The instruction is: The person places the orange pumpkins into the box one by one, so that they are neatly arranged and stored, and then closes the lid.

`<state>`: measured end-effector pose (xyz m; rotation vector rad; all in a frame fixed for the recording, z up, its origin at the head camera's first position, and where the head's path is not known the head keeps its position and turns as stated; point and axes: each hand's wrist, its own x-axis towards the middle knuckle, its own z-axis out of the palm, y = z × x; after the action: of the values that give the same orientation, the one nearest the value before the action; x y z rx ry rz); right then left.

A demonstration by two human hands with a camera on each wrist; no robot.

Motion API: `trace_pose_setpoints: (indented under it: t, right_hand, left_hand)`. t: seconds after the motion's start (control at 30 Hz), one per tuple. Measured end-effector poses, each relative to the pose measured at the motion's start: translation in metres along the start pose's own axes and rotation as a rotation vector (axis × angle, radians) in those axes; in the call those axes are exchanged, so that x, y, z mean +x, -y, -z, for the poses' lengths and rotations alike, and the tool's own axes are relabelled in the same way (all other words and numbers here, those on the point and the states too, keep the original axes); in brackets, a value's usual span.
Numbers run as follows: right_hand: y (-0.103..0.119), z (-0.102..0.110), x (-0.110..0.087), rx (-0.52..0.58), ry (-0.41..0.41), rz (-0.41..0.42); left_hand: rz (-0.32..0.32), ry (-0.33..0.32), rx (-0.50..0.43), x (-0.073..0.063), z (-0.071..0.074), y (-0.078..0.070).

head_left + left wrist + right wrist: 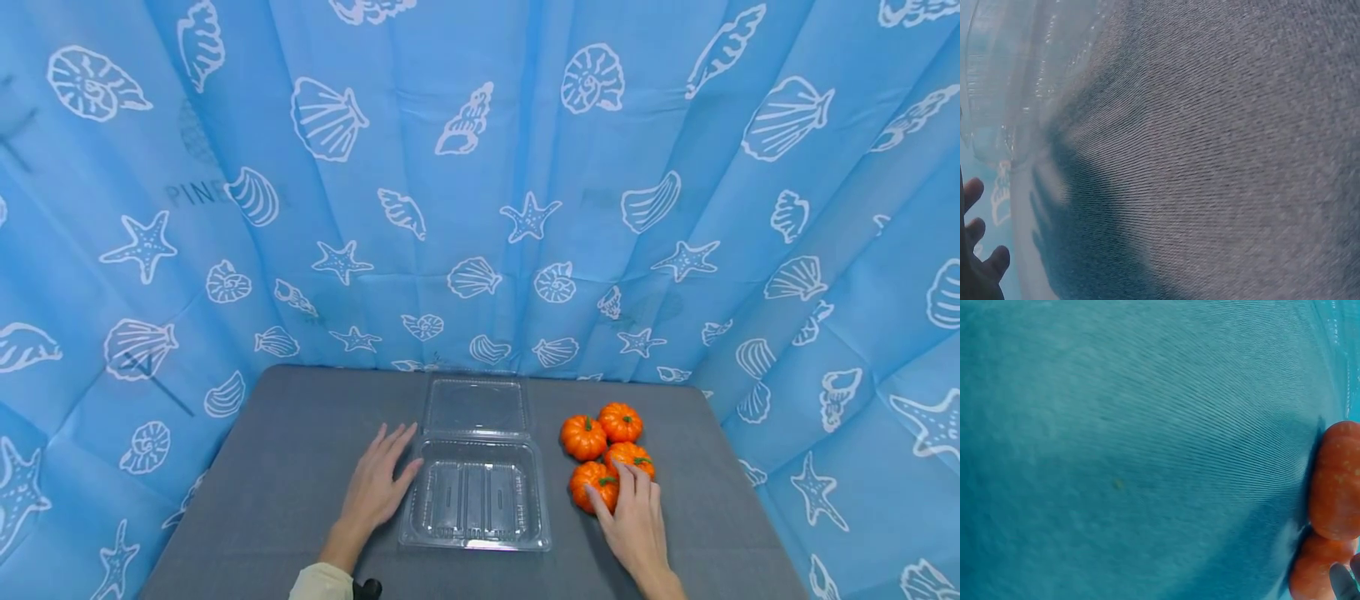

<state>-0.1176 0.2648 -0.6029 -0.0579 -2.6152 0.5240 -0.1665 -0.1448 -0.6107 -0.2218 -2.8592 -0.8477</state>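
Note:
A clear plastic clamshell container [480,500] lies on the grey cloth with its lid [477,406] folded back; no contents show inside. My left hand [375,483] is by its left rim, fingers spread and extended; the left wrist view catches its fingertips [999,259] near the clear plastic [997,81]. To the container's right, several small orange pumpkins with green stems cluster. My right hand [633,521] reaches over the nearest pumpkin [590,486] and the one beside it [632,455], thumb apart from the fingers. Whether the fingertips touch is unclear. Fingers also partly cover a pumpkin [1313,572] in the right wrist view.
Two more pumpkins, one left [582,437] and one right [621,422], sit at the back of the cluster. The grey table [300,450] ends at a blue curtain [480,217] with white shell prints, which hangs behind and along both sides.

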Motion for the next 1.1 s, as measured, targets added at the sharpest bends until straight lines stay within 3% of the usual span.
trace_pose_setpoints:
  t: [0.27, 0.63, 0.93, 1.1]
  right_hand:
    - [-0.003, -0.007, -0.008, 0.088, -0.033, -0.032]
    - [-0.002, -0.008, -0.01, 0.167, -0.026, -0.103]
    - [0.001, -0.006, -0.006, 0.227, 0.223, -0.281]
    - [0.003, -0.004, -0.006, 0.244, 0.297, -0.341]
  left_hand:
    - [0.04, -0.025, -0.132, -0.005, -0.008, 0.003]
    - [0.115, -0.073, -0.439, -0.007, -0.015, 0.0]
    - [0.19, -0.056, -0.577, -0.006, -0.016, -0.005]
    - [0.241, -0.016, -0.7, -0.006, -0.016, -0.003]
